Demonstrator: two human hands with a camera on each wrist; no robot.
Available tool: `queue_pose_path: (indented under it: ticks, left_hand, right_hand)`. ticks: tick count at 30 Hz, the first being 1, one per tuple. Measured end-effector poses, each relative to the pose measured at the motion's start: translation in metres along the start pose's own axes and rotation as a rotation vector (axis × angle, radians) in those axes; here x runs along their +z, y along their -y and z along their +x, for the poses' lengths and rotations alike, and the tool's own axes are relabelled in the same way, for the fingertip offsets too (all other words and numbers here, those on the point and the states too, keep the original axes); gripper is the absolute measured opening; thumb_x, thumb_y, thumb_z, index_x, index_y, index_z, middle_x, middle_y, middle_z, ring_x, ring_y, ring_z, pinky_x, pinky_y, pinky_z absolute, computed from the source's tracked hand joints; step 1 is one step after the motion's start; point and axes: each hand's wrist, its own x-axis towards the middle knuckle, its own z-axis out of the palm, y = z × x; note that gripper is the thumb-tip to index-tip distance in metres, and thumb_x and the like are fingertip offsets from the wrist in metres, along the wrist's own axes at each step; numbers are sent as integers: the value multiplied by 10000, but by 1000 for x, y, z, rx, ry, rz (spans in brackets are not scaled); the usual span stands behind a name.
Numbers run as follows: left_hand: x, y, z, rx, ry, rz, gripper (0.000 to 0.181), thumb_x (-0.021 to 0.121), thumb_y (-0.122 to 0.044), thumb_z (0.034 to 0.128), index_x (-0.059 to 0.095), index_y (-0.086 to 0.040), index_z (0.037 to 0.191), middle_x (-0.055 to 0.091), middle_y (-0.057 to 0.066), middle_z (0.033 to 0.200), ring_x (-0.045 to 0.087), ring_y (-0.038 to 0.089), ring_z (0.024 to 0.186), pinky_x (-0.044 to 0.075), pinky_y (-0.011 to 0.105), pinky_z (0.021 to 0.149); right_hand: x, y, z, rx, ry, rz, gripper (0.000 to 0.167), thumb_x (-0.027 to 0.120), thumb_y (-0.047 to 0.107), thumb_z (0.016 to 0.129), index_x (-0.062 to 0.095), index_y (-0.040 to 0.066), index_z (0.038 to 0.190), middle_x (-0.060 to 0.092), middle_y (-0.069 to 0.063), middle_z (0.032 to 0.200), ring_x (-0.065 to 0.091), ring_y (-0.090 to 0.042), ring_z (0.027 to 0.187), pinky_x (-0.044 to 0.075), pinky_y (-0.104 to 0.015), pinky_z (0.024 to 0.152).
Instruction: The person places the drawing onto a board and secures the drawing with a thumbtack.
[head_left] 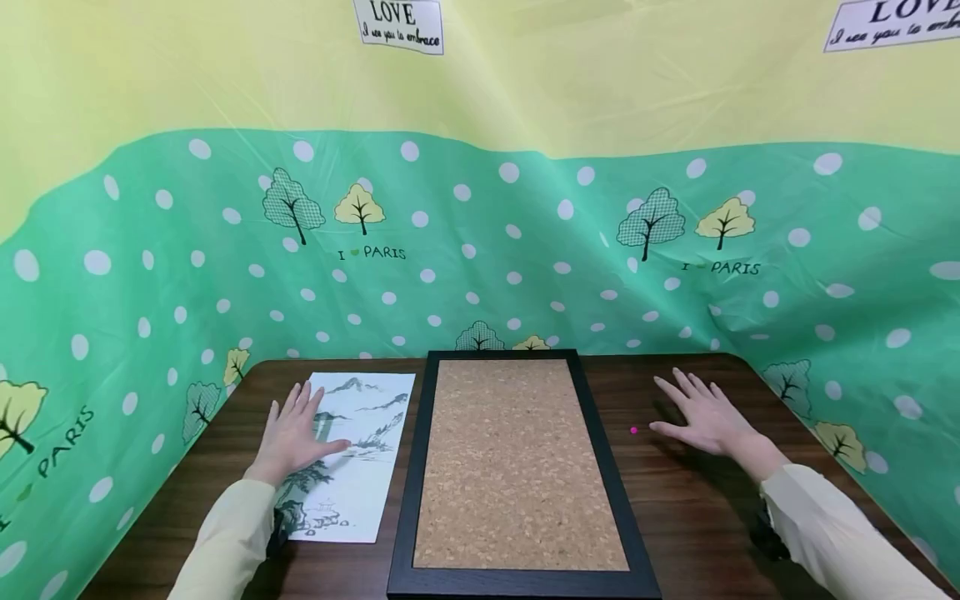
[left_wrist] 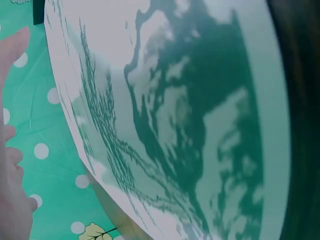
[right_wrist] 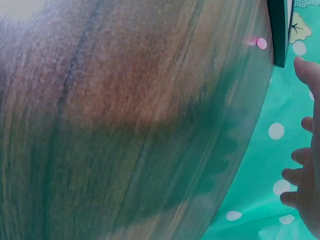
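Note:
A cork board with a black frame [head_left: 521, 467] lies on the dark wooden table, in the middle of the head view. To its left is a white sheet with an ink landscape [head_left: 360, 467], which fills much of the left wrist view. My left hand [head_left: 295, 433] is over the sheet's left side, fingers spread, holding nothing; whether it touches the paper I cannot tell. On the right, my right hand [head_left: 708, 417] is spread above the table, also with nothing in it. A small pink push pin [head_left: 633, 431] sits just left of its thumb, between hand and frame.
The dark wooden table [head_left: 615, 392] ends at the back against a green, dotted cloth [head_left: 510, 250] with trees printed on it. The cloth also hangs along both sides. The board's frame stands slightly above the table surface.

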Motion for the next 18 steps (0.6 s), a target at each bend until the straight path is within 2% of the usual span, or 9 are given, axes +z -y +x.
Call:
queue_pose_path:
  ticks: [4, 9, 14, 18]
  left_hand:
    - [-4, 3, -3, -3, -21, 3, 1052, 619, -647, 676, 271, 44, 1389, 172, 289, 1441, 111, 416, 1330, 58, 612, 1020]
    - [-10, 6, -7, -23, -36, -34, 1032, 633, -614, 692, 265, 55, 1386, 188, 315, 1424, 137, 448, 1309, 90, 609, 1017]
    - [-14, 11, -13, -79, -37, -115, 1044, 625, -614, 707, 243, 89, 1378, 199, 344, 1401, 183, 499, 1260, 202, 619, 978]
    - [-16, 18, -17, -134, -10, -189, 1057, 619, -613, 717, 211, 102, 1380, 213, 355, 1384, 197, 523, 1233, 233, 644, 943]
  right_hand:
    - [-2, 0, 0, 0, -2, -10, 841, 542, 570, 805, 338, -26, 1363, 242, -345, 1382, 254, -541, 1213, 175, -638, 967]
    - [-3, 1, 1, 8, 3, 44, 843, 553, 555, 807, 333, -44, 1359, 251, -347, 1376, 271, -525, 1214, 223, -622, 960]
    - [-2, 3, 2, 13, -18, 145, 832, 593, 533, 793, 360, -59, 1329, 342, -336, 1326, 346, -501, 1167, 330, -607, 887]
    - [1, 5, 3, -6, -51, 214, 745, 640, 447, 793, 408, -61, 1286, 417, -315, 1272, 387, -477, 1139, 346, -594, 875]
